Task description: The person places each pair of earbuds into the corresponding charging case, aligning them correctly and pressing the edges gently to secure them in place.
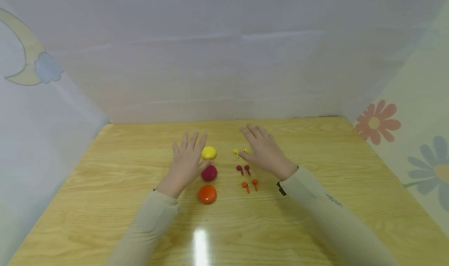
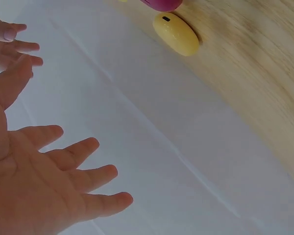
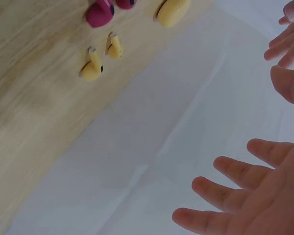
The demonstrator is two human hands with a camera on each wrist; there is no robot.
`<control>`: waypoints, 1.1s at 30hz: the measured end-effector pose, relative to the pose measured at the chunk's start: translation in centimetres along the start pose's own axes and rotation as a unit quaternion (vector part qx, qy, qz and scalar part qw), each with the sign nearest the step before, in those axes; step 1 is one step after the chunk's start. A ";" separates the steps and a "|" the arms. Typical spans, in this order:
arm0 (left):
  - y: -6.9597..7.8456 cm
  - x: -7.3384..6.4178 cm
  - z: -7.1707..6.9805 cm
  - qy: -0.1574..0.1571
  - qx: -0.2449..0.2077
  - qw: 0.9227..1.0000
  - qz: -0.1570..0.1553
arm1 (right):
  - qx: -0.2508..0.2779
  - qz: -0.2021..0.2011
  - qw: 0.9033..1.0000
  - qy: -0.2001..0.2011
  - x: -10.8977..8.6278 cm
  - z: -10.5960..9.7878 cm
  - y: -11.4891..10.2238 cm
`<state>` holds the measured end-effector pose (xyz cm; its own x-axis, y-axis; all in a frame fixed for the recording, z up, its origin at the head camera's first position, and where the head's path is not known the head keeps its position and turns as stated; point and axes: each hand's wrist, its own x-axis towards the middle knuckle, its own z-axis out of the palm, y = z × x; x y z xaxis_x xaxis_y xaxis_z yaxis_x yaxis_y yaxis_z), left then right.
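Observation:
My left hand (image 1: 186,162) hovers over the table with its fingers spread and holds nothing. Beside it, in a column, lie a yellow earbud case (image 1: 209,153), a magenta earbud case (image 1: 209,173) and an orange earbud case (image 1: 207,194). My right hand (image 1: 266,153) is also raised, fingers straight, nearest the yellow earbuds (image 3: 92,71), one of which it partly covers in the head view. Below them in that view are a pair of magenta earbuds (image 1: 240,168) and a pair of orange earbuds (image 1: 245,185). Both palms show bare in the wrist views.
The wooden table (image 1: 105,188) ends at a pale back wall (image 1: 224,78). A side wall with a moon print (image 1: 26,51) stands on the left, and one with flower prints (image 1: 378,122) on the right. Light reflects off the table's front part.

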<state>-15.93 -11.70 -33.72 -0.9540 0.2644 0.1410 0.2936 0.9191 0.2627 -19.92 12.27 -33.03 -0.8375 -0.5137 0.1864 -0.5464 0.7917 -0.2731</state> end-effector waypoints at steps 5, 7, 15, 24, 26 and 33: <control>-0.1 -0.6 -0.1 -0.008 -0.029 1.000 0.008 | 0.035 -0.010 0.999 0.013 -0.5 0.4 -0.3; -0.2 -0.9 -0.1 -0.014 -0.042 0.999 0.007 | 0.054 -0.009 0.998 0.012 -0.7 0.5 -0.6; -0.7 -1.9 -0.1 -0.028 -0.097 0.995 -0.011 | 0.116 0.026 0.993 -0.020 -1.2 0.7 -1.8; -1.4 -3.0 0.2 -0.041 -0.106 0.993 -0.013 | 0.120 0.005 0.992 -0.041 -1.6 1.3 -2.7; -1.5 -3.2 0.2 -0.044 -0.114 0.992 -0.015 | 0.125 0.002 0.991 -0.041 -1.6 1.5 -2.9; -1.7 -3.8 0.1 -0.077 -0.141 0.986 -0.036 | 0.154 0.011 0.986 -0.064 -1.7 1.9 -3.5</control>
<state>-12.81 -14.21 -34.81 -0.9644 0.2628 -0.0293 0.2087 0.8247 0.5256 -16.58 9.77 -34.19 -0.8329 -0.5499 0.0626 -0.4876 0.6755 -0.5532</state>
